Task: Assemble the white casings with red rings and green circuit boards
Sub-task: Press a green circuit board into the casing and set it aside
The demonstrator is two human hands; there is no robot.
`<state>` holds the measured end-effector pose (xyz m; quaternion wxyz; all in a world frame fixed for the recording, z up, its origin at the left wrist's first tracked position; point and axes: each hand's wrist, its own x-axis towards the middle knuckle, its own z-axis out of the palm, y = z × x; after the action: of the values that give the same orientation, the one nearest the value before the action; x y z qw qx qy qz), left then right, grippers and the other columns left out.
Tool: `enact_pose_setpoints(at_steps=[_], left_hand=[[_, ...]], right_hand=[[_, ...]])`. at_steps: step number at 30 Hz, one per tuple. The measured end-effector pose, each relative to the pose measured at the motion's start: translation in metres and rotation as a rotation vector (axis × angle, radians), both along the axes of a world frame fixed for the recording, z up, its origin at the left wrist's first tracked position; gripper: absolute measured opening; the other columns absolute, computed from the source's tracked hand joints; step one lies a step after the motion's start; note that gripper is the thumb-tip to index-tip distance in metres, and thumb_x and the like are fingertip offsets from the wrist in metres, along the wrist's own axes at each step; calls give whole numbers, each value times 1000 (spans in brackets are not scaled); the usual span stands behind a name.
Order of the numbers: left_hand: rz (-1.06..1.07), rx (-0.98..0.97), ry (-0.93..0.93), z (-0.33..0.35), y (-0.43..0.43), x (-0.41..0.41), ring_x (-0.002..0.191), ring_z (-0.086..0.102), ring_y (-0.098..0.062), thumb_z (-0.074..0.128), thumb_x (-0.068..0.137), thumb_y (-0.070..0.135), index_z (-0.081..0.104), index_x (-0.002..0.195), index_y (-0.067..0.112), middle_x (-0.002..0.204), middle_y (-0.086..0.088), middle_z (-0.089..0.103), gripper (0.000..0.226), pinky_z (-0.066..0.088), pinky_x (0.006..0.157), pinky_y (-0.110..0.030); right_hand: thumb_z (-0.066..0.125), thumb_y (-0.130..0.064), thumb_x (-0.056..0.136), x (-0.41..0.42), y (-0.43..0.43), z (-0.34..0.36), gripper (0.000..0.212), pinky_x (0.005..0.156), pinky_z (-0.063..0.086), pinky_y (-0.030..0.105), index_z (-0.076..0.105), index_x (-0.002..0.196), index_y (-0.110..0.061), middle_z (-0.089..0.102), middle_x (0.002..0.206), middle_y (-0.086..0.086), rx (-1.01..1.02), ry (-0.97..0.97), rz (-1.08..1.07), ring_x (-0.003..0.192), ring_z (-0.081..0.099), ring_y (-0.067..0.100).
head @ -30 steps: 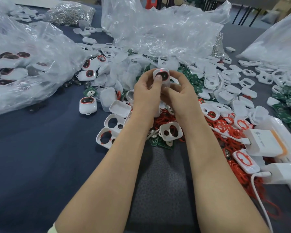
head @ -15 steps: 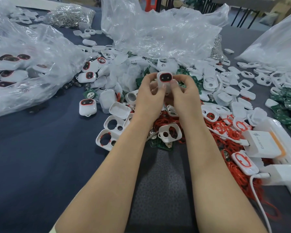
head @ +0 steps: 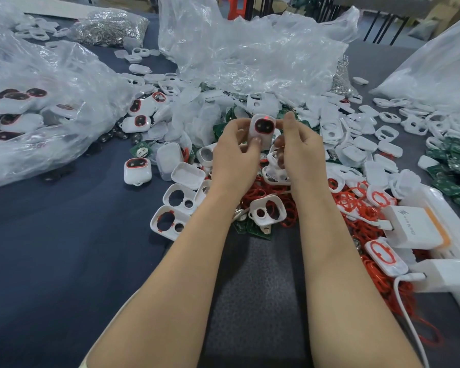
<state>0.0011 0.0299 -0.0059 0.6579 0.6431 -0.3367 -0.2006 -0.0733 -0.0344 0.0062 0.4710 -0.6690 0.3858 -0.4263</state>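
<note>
I record the right hand has come off, fingers relaxed beside the casing. The left hand alone pinches it above the parts pile. Unit appears closed, ready to set aside.

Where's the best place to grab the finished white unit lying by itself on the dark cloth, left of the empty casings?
Probably pinch the assembled unit across its near and far white walls, coming straight down from above. It lies face up on the dark cloth, red-ringed window on top, and a pale casing crowds its right side.
</note>
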Motion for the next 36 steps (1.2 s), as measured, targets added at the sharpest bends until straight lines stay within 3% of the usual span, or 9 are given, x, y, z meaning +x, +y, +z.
enact_pose_setpoints(at_steps=[7,10,13,17,23,27,30,33,36], left_hand=[[-49,-5,145,1,2,1,91,67,-25,59,93,8,53,109,26,100,-15,69,24,55,90,-43],[-55,-34,190,2,2,0,89,67,-28,57,93,3,55,111,24,99,-17,70,27,55,89,-44],[-11,-4,-4,-3,1,0,85,67,-11,58,93,8,56,108,27,94,1,70,24,55,81,-28],[51,97,-341,-5,1,-4,91,64,-7,55,94,12,63,116,23,96,14,66,26,50,78,-20],[-51,79,207,-2,-1,-3,104,66,-21,54,97,17,56,119,19,111,-6,68,22,51,97,-41],[21,215,-144,-8,-2,0,79,58,-2,62,92,17,54,97,23,89,8,63,11,47,73,-14],[37,272,-233,-7,2,9,72,53,2,66,89,21,60,107,19,86,11,58,19,38,59,0],[-15,298,-269,-4,8,16,71,54,-3,64,90,22,57,120,19,83,11,57,31,38,55,-3],[5,385,-398,-3,10,22,74,52,-13,63,91,22,58,108,14,81,5,56,20,31,56,-19]], right_hand=[[57,-24,95,1,-1,-3,10,81,51,42,65,92,-20,60,76,-6,10,-4,39,77,56,13],[56,-27,95,1,-1,-4,12,75,52,37,65,92,-20,60,75,-6,17,-21,27,73,55,10],[54,-43,94,0,-2,-5,25,58,38,23,66,92,-21,50,61,-10,-59,42,2,55,44,4],[59,-49,89,-2,-4,-3,34,51,37,24,61,90,-14,62,72,2,105,38,38,54,48,9],[62,-6,88,-15,-14,-1,21,65,59,27,60,103,-21,73,74,-6,173,45,197,66,70,9],[58,0,89,-23,-16,-1,32,72,60,30,63,112,-22,73,82,-1,98,201,246,72,73,12],[58,-3,90,-18,-13,-1,33,73,60,30,64,117,-20,73,86,8,-32,300,213,74,72,16],[60,-8,89,-12,-8,-1,31,87,55,43,64,117,-21,72,92,12,-111,412,241,87,69,26],[58,-10,90,-7,-4,-1,31,92,51,40,64,119,-19,70,103,11,-249,525,226,95,66,23]])
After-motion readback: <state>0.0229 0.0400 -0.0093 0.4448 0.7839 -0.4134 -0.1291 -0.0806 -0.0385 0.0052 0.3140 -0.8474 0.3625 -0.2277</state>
